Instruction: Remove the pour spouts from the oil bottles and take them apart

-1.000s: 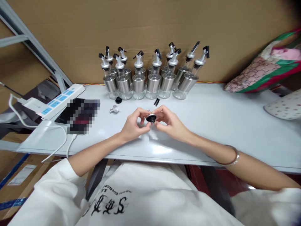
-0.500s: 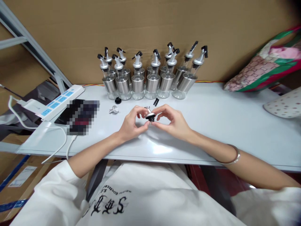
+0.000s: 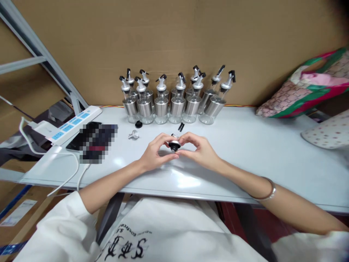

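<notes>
Between both hands is a pourer top, with a silver disc above a black ribbed stopper. My left hand pinches it from the left, fingers curled over the disc and thumb below. From the right, my right hand grips the same piece with bent fingers and thumb. Just beyond the hands lie small black parts. Farther left on the table are a silver spout piece and a black stopper. Several glass bottles with steel sleeves stand behind, fitted with silver and black pourers.
The grey table runs across the view. On its left are a white power strip, a blurred-out dark phone and a white cable. A patterned bag and a dotted white object sit at the right.
The whole view has shifted, with table and bottles lower in the picture. Both hands still hold the pourer top, which has tipped so that its stopper points more toward me.
</notes>
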`<state>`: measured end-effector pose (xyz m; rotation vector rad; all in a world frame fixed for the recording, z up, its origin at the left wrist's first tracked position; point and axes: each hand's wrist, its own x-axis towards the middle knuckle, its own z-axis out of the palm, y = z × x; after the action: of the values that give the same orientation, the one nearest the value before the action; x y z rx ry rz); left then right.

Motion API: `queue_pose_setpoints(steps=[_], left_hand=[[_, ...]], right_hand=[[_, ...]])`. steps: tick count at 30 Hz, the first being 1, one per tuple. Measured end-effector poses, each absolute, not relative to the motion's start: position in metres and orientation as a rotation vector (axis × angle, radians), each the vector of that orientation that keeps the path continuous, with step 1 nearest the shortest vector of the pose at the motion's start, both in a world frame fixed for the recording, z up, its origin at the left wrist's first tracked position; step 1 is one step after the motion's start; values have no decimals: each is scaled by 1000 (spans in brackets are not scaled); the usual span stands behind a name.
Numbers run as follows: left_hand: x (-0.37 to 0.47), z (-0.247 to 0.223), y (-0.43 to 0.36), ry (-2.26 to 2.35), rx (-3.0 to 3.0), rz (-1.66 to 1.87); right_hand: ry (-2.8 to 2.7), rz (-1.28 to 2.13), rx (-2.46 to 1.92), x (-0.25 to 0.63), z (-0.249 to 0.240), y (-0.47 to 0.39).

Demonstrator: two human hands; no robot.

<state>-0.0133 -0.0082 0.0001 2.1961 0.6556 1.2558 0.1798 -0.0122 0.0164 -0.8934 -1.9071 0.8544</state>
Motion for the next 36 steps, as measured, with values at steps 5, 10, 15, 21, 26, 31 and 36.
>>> queue_pose_setpoints(steps=[5,10,15,21,26,31,36], left_hand=[[-13,-1,-8,673,2201,1262],[-14,-2,-8,818,2242,1195],[-13,-1,-8,886,2274,1156],[-14,-2,-6,975,2196,1112],[-13,-2,-5,1063,2004,1043],[-12,-5,-4,1032,1815,1093],[-13,-7,-4,956,1752,1079]], right_hand=[[-2103,663,-868,184,18,-5],[-2519,236,-992,199,12,16],[-2702,40,-1209,206,-1,27],[-2700,102,-1034,203,5,20],[-2644,342,-844,201,14,16],[-2562,298,-781,202,10,20],[-2623,156,-817,206,1,24]])
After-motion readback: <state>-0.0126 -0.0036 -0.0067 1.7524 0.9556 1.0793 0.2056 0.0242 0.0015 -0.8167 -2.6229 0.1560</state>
